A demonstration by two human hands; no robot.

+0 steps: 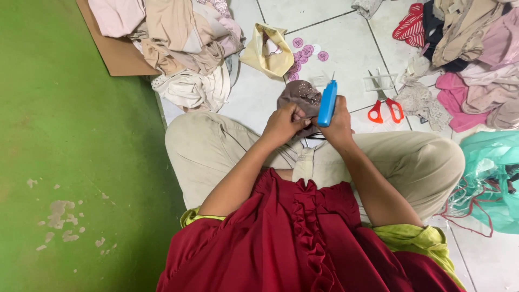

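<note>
Left hand (282, 125): fingers pinched on brown-grey studded fabric (300, 96), held above lap.
Right hand (338, 123): fingers wrapped around blue handheld tool (327, 103), upright, touching fabric edge.
Fabric position: between both hands, over knees.
Orange-handled scissors (385, 106): on tiled floor (346, 48), right of hands.
Pink round tags (306, 51): on floor beyond fabric.
Yellow cloth (267, 50): beside tags.

Tagging gun (327, 103) was bright blue; the studded cloth (300, 96) was dusty mauve with pale dots. Scissors (385, 108) had orange-red handles, round tags (307, 51) were pink, wall (65, 135) was green.
</note>
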